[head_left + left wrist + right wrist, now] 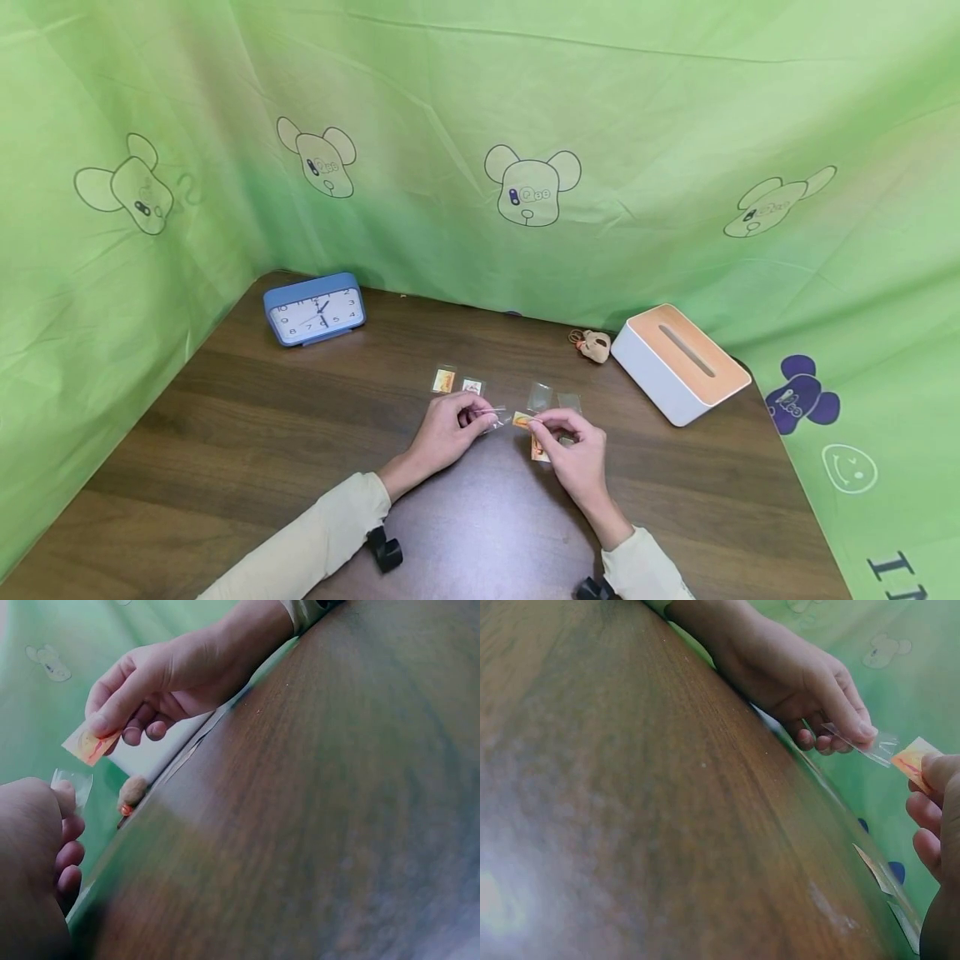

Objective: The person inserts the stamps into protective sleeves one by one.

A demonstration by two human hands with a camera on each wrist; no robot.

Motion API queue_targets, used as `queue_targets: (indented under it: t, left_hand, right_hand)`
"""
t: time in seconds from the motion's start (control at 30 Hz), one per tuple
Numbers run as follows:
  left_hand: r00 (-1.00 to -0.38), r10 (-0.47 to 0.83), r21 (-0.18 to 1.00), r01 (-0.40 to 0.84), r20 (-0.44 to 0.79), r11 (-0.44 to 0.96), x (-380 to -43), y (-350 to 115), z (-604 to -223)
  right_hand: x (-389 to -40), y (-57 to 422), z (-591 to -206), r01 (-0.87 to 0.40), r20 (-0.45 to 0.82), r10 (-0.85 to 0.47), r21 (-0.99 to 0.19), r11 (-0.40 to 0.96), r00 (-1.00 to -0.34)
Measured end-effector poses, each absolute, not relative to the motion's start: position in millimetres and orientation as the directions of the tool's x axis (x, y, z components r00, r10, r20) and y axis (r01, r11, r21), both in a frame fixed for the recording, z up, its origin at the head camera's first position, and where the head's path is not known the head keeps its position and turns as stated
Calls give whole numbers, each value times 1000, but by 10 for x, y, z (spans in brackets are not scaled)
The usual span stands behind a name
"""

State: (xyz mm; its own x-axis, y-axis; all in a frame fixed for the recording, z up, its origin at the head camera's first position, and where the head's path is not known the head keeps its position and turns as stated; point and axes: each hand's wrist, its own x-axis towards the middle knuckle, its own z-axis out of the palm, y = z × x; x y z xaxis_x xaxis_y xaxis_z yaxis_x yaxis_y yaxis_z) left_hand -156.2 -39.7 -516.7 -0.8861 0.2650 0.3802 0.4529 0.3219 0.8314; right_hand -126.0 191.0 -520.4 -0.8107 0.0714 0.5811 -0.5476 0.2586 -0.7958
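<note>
My left hand point(446, 429) pinches a small clear plastic sleeve point(877, 751) between thumb and forefinger. Facing it, my right hand point(577, 454) pinches a small yellow-orange stamp point(91, 745) by one edge. The stamp is close to the sleeve's near end, and in the left wrist view a gap shows between them. Beyond the left hand lie two sleeved stamps, one orange point(444, 381) and one mostly white point(472, 386). Two clear sleeves point(540, 396) lie flat beyond the right hand. Another orange stamp point(538, 451) lies on the table, partly hidden by that hand.
A blue alarm clock point(317, 310) stands at the back left of the brown wooden table point(300, 467). At the back right are a white tissue box point(667, 379) with an orange-tan top and a small plush keychain point(595, 346). Green curtain point(420, 167) hangs around the table.
</note>
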Motion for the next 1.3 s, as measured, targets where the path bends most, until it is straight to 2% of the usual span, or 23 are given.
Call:
queue_targets:
  t: [0.3,0.43,0.9,1.13,1.3]
  left_hand:
    - [-862,284,807,498,420,317,-1560,-397,-5202]
    - [-846,289,794,526,449,305,-1573,-393,-5235]
    - [-881,319,825,451,349,342,-1556,-393,-5183]
    - [-870,326,818,472,371,329,-1552,-393,-5169]
    - [-870,328,820,471,369,325,-1546,-392,-5161]
  right_hand:
    - [-1289,1932,-5222,-588,613,46,-774,235,-789]
    - [-1283,1928,-5222,-574,597,44,-787,227,-801]
    - [-1277,1906,-5244,-545,574,69,-804,238,-816]
    - [-1267,1875,-5227,-491,529,75,-824,283,-845]
    - [-1196,1801,-5041,-509,546,70,-814,280,-835]
